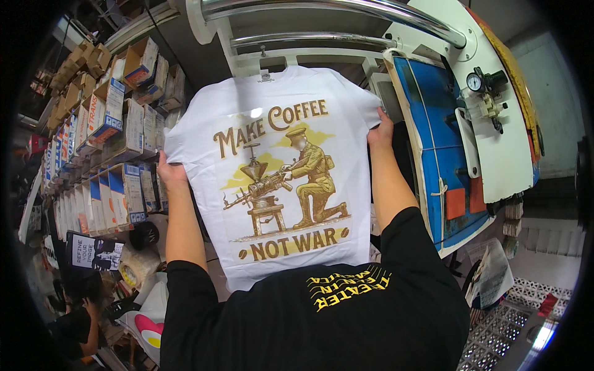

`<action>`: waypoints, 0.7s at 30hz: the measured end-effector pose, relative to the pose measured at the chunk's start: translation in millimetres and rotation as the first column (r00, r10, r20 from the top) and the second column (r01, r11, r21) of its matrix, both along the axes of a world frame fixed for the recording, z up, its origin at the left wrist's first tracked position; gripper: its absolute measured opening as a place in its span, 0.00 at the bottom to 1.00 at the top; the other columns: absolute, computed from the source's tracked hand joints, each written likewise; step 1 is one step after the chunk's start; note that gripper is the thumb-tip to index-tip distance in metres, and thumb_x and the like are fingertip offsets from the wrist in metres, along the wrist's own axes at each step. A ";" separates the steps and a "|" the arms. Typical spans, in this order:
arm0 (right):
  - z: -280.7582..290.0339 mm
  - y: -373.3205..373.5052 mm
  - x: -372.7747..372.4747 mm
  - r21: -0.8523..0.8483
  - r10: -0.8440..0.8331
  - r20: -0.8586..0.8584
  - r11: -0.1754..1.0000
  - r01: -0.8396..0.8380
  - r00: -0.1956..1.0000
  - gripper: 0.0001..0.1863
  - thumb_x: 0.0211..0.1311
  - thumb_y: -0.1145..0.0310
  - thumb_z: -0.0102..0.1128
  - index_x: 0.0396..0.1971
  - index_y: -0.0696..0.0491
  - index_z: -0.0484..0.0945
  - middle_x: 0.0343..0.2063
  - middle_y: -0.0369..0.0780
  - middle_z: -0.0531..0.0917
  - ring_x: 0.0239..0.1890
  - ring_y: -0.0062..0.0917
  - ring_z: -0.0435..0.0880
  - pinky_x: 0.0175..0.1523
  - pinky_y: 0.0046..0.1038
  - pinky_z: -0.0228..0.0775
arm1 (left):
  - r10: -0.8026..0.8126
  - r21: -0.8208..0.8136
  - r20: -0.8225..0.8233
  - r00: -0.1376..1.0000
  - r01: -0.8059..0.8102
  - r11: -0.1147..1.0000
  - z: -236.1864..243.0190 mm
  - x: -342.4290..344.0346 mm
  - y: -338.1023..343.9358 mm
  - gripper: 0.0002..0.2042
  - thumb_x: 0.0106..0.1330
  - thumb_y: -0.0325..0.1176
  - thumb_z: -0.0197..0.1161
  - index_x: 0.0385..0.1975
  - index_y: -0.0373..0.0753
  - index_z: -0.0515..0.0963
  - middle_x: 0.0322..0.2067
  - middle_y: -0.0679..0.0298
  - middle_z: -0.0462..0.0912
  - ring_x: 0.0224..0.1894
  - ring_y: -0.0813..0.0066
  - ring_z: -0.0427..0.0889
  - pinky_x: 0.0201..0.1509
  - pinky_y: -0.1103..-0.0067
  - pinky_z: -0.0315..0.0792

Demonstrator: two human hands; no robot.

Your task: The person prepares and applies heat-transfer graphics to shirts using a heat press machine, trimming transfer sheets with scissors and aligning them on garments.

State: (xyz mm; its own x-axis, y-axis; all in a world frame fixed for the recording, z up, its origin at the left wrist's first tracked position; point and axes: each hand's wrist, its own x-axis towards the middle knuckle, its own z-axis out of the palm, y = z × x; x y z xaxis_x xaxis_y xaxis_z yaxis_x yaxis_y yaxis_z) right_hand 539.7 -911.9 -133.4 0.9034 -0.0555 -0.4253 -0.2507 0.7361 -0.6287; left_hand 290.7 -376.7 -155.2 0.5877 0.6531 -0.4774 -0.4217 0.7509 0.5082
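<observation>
T-shirt, white, printed face toward the wearer, spread between both hands before a white machine frame. The left hand and right hand each pinch a sleeve edge; the cloth partly hides the fingers, whose exact spread cannot be told. The step appears to be spreading the garment; the next move probably calls for even tension.
</observation>
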 end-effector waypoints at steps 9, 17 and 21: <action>10.8 -5.6 6.8 0.024 0.268 0.002 0.963 -0.268 0.963 0.22 0.71 0.57 0.54 0.55 0.58 0.74 0.55 0.44 0.80 0.57 0.41 0.78 0.63 0.50 0.68 | -0.090 0.011 0.068 0.994 0.089 0.996 -12.9 0.6 16.9 0.26 0.77 0.43 0.44 0.64 0.27 0.65 0.64 0.50 0.71 0.66 0.51 0.69 0.73 0.54 0.57; 40.4 -28.5 -174.4 -0.940 0.642 0.192 -0.096 0.327 0.742 0.22 0.60 0.65 0.65 0.51 0.60 0.76 0.54 0.52 0.77 0.59 0.47 0.74 0.65 0.39 0.64 | 0.177 0.821 -0.517 0.838 0.544 -0.176 68.0 -129.6 -113.5 0.15 0.62 0.25 0.63 0.49 0.32 0.77 0.52 0.49 0.78 0.58 0.53 0.76 0.64 0.67 0.68; 62.6 -31.3 -295.5 -0.896 0.777 0.171 -0.133 0.423 0.606 0.21 0.55 0.68 0.65 0.49 0.58 0.78 0.55 0.51 0.76 0.62 0.51 0.70 0.67 0.47 0.60 | 0.033 0.761 -0.524 0.851 0.485 -0.431 84.3 -206.5 -183.8 0.09 0.56 0.22 0.65 0.37 0.36 0.82 0.51 0.52 0.79 0.62 0.48 0.72 0.70 0.54 0.60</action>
